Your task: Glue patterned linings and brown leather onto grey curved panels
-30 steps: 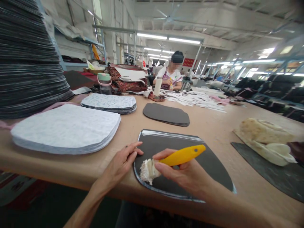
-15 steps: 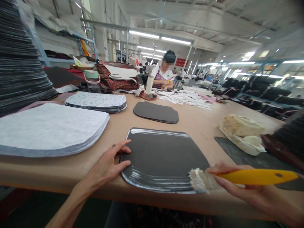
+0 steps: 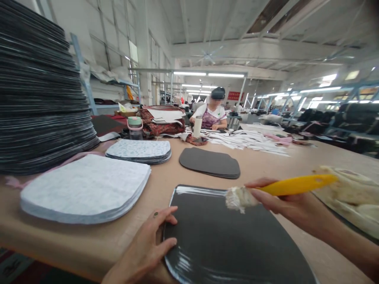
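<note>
A dark grey rounded panel [image 3: 225, 232] lies in front of me, with shiny whitish streaks along its far, left and near borders. My left hand [image 3: 156, 236] rests at its left edge, fingers apart, the fingertips and thumb touching the top surface. In my right hand [image 3: 275, 197] is a paintbrush [image 3: 299, 184] with a yellow handle, pinched near its bristle end. Its whitish, clotted bristles are at the panel's far border, right of the middle. Part of the panel's near side falls outside the view.
A tall stack of dark sheets [image 3: 38, 94] stands at left, beside pale fabric pieces [image 3: 89, 185] and a patterned stack [image 3: 139, 150]. More grey panels [image 3: 210, 161] lie beyond mine. A crusted cream-coloured container [image 3: 355, 197] is at right. Across the brown table [image 3: 166, 173] sits a co-worker [image 3: 211, 114].
My right hand has carried the brush from the panel's near right border to its far border. My left hand stays at the left edge. The camera view has tilted up and shifted left.
</note>
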`<state>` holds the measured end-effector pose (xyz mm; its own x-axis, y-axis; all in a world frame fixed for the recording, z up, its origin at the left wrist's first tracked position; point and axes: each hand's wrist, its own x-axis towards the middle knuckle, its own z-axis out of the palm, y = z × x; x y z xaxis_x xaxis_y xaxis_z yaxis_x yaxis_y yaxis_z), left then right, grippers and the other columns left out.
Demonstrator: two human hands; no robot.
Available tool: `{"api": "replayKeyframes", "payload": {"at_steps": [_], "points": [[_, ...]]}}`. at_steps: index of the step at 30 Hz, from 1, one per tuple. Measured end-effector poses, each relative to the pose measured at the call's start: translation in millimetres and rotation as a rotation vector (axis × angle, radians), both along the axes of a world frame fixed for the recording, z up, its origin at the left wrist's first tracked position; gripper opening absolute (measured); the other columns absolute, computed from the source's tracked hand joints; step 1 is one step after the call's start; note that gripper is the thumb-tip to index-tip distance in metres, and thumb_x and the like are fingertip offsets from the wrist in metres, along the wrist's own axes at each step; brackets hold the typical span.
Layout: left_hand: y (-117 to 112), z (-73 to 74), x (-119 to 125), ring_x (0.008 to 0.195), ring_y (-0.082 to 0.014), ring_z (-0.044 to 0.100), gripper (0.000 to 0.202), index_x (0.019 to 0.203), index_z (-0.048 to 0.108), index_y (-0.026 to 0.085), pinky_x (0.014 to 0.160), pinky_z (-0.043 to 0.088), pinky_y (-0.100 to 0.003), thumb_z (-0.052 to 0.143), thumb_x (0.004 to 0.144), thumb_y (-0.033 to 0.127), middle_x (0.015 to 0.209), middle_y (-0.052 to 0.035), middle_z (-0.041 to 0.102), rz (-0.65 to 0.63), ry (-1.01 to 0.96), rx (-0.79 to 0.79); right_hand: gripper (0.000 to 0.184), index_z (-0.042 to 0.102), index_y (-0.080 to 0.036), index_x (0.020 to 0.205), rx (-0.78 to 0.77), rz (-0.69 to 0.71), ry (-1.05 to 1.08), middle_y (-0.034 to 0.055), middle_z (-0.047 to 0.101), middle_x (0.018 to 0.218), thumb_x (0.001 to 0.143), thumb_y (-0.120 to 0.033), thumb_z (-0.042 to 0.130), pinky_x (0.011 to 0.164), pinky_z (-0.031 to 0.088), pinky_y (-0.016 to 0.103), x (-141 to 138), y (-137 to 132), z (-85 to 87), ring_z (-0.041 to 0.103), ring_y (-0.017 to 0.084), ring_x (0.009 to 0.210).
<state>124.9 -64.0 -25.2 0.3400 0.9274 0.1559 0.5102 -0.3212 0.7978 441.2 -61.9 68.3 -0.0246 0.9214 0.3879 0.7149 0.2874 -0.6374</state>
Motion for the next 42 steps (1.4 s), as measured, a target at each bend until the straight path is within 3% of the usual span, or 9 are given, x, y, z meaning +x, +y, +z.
{"api": "replayKeyframes", "payload": {"at_steps": [3,7,14,18,22,26,36,39,42], "points": [[-3.5,-2.3,-0.8,0.107,-0.0185,0.05,0.058,0.124,0.047,0.029,0.102,0.033,-0.035,0.056,0.07,0.011,0.108,-0.0009,0.057,0.001,-0.012,-0.025,0.03,0.065,-0.018,0.086,-0.18,0.212,0.132,-0.0013,0.055,0.06,0.076,-0.046,0.058,0.045,0.039,0.022,-43.2,42.2,0.1,0.047,0.011,0.05],[-3.9,-6.2,-2.3,0.11,-0.0179,0.048,0.056,0.126,0.045,0.032,0.102,0.033,-0.033,0.055,0.074,0.015,0.112,-0.0007,0.055,-0.012,-0.024,-0.081,0.03,0.06,-0.014,0.082,-0.269,0.39,0.269,-0.0046,0.046,0.054,0.075,-0.043,0.058,0.044,0.035,0.02,-89.2,88.5,-13.8,0.04,0.008,0.048],[0.6,-4.0,0.1,0.104,-0.0188,0.052,0.058,0.123,0.05,0.029,0.096,0.039,-0.03,0.054,0.067,0.012,0.107,-0.0019,0.058,0.001,-0.023,-0.065,0.026,0.061,-0.014,0.08,-0.347,0.434,0.174,-0.0038,0.049,0.051,0.074,-0.039,0.055,0.042,0.037,0.02,-125.6,122.7,-31.9,0.044,0.009,0.044],[-0.5,-3.1,-1.0,0.106,-0.0192,0.051,0.057,0.123,0.05,0.029,0.1,0.036,-0.032,0.053,0.068,0.013,0.108,-0.0024,0.058,-0.005,-0.004,-0.071,0.013,0.062,-0.016,0.07,-0.328,0.304,0.027,-0.0027,0.053,0.052,0.072,-0.027,0.055,0.042,0.035,0.02,-100.2,124.2,-30.9,0.046,0.009,0.045],[-1.0,-4.9,-1.1,0.107,-0.0189,0.051,0.057,0.122,0.051,0.031,0.101,0.036,-0.031,0.055,0.068,0.012,0.108,-0.0007,0.058,-0.005,0.001,-0.062,0.014,0.055,-0.017,0.048,-0.264,0.038,-0.163,-0.0018,0.05,0.045,0.061,-0.018,0.058,0.04,0.028,0.022,-38.9,118.2,-18.2,0.045,0.011,0.041],[0.3,-9.0,0.0,0.105,-0.0188,0.052,0.057,0.121,0.052,0.032,0.099,0.037,-0.03,0.056,0.069,0.013,0.107,0.0,0.059,-0.006,-0.013,-0.044,0.01,0.059,-0.017,0.053,-0.214,-0.125,-0.24,-0.0006,0.05,0.045,0.061,-0.023,0.057,0.042,0.03,0.025,3.0,111.6,-4.3,0.047,0.014,0.044],[0.3,-20.9,-8.1,0.114,-0.019,0.048,0.056,0.128,0.045,0.034,0.104,0.035,-0.034,0.058,0.076,0.02,0.117,-0.0013,0.056,-0.004,0.002,-0.069,0.027,0.061,-0.016,0.07,-0.193,0.083,-0.075,-0.0023,0.051,0.053,0.07,-0.042,0.052,0.043,0.036,0.022,-22.1,109.8,-8.1,0.046,0.011,0.048],[-3.2,-24.2,-8.6,0.114,-0.0191,0.05,0.054,0.128,0.046,0.034,0.101,0.038,-0.031,0.059,0.077,0.022,0.121,-0.0011,0.057,0.005,-0.008,0.041,0.033,0.061,-0.015,0.077,-0.219,0.078,-0.029,-0.0032,0.048,0.049,0.073,-0.047,0.052,0.04,0.036,0.022,-15.2,97.2,-6.7,0.045,0.011,0.044],[-3.6,-15.7,-17.5,0.107,-0.0185,0.055,0.038,0.119,0.055,0.031,0.096,0.043,-0.027,0.056,0.081,0.025,0.119,-0.002,0.06,0.086,0.022,0.233,0.046,0.059,-0.015,0.099,-0.238,0.119,0.052,-0.0035,0.05,0.049,0.076,-0.054,0.053,0.042,0.041,0.025,-4.2,83.6,-10.0,0.048,0.012,0.042]]}}
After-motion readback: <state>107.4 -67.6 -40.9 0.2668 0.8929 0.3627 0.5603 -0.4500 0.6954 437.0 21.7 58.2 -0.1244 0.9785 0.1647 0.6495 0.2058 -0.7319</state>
